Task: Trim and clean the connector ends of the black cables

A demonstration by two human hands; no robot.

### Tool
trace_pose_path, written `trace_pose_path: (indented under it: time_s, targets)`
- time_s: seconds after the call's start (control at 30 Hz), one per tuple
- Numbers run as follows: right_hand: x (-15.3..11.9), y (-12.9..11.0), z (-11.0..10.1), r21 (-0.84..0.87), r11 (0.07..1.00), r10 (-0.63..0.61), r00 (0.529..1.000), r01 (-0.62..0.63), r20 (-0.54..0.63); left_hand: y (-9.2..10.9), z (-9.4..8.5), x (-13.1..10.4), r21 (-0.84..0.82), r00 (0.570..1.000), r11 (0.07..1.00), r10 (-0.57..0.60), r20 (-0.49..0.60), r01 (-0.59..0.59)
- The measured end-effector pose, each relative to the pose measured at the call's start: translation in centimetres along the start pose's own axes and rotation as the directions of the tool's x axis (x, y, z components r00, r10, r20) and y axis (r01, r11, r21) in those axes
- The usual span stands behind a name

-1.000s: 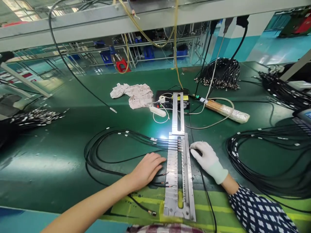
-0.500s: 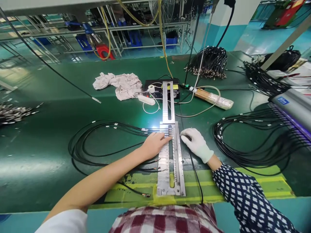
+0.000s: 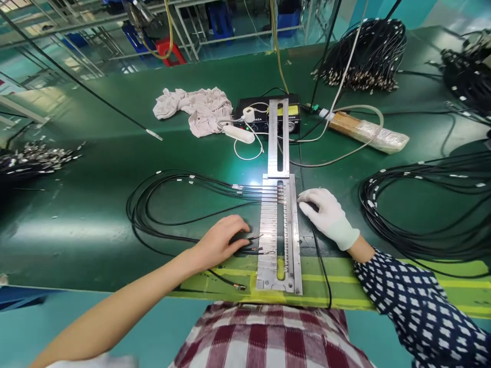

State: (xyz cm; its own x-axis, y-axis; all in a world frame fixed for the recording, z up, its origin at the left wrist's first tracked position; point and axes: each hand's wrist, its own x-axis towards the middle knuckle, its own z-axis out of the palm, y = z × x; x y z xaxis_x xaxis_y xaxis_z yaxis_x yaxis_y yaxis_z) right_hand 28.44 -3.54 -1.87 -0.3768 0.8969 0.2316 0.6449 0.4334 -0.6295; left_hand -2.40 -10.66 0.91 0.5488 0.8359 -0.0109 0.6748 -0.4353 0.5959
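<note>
My bare left hand [image 3: 224, 239] is beside the left edge of a slotted metal jig [image 3: 268, 220], thumb and fingers apart around the stripped ends of loose black cables [image 3: 255, 249]. Several other black cables [image 3: 215, 185] lie across the upper part of the jig, their tips in a row at its slot. My right hand [image 3: 324, 212], in a white glove, rests at the jig's right edge with thumb and fingertips pinched close; what is between them, if anything, is too small to make out. One more cable end with a connector [image 3: 240, 286] lies below the left hand.
Behind the jig stand a black control box [image 3: 251, 110], a white power plug block [image 3: 238, 134] and a crumpled cloth [image 3: 207, 110]. A wrapped bar [image 3: 368, 133], a coil of cables [image 3: 383, 204] and a cable bundle [image 3: 364, 56] are on the right. More cable ends [image 3: 38, 156] lie left.
My left hand has moved off the cable tips at the slot, down and left to the loose cable ends. My right hand stays by the jig's edge. The view has tilted downward.
</note>
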Motion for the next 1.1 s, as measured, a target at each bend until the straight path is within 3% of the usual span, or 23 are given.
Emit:
trace_pose_path:
  time_s: [0.1,0.17,0.27,0.37,0.5,0.63,0.8,0.93,1.1]
  targets:
    - [0.2,0.1,0.0,-0.015,0.999,0.031,0.999,-0.030,0.023,0.1,0.3,-1.8,-0.014,0.996,0.996,-0.087,0.010,0.087]
    - [0.3,0.1,0.0,-0.014,0.999,0.032,0.999,-0.031,0.027,-0.1,0.4,-1.5,-0.082,0.990,0.989,-0.125,-0.058,0.120]
    - [0.3,0.1,0.0,-0.008,0.999,0.037,0.999,-0.036,0.017,-0.4,0.3,0.7,-0.152,0.960,0.986,-0.111,-0.255,0.073]
    - [0.2,0.0,0.0,-0.003,0.999,0.041,0.999,-0.041,0.015,-0.7,0.4,3.7,-0.041,0.923,0.998,0.036,-0.383,-0.056]
    - [0.3,-0.2,0.0,0.002,0.999,0.050,0.999,-0.050,0.021,-1.2,1.6,6.5,0.315,0.908,0.930,0.287,-0.306,-0.188]
    - [0.4,-0.4,-0.1,-0.002,0.997,0.076,0.997,-0.076,0.015,-1.8,2.5,7.3,0.564,0.903,0.799,0.378,-0.203,-0.208]
    - [0.5,-0.5,-0.2,0.008,0.997,0.078,0.997,-0.078,0.023,-1.4,1.8,7.2,0.626,0.902,0.735,0.418,-0.113,-0.262]
    - [0.5,-0.4,-0.1,0.017,0.997,0.081,0.997,-0.082,0.015,-0.9,1.6,7.4,0.637,0.871,0.697,0.485,-0.081,-0.329]
    - [0.6,-0.6,-0.2,0.020,0.995,0.093,0.995,-0.094,0.024,-1.9,2.2,7.6,0.546,0.879,0.779,0.453,-0.149,-0.308]
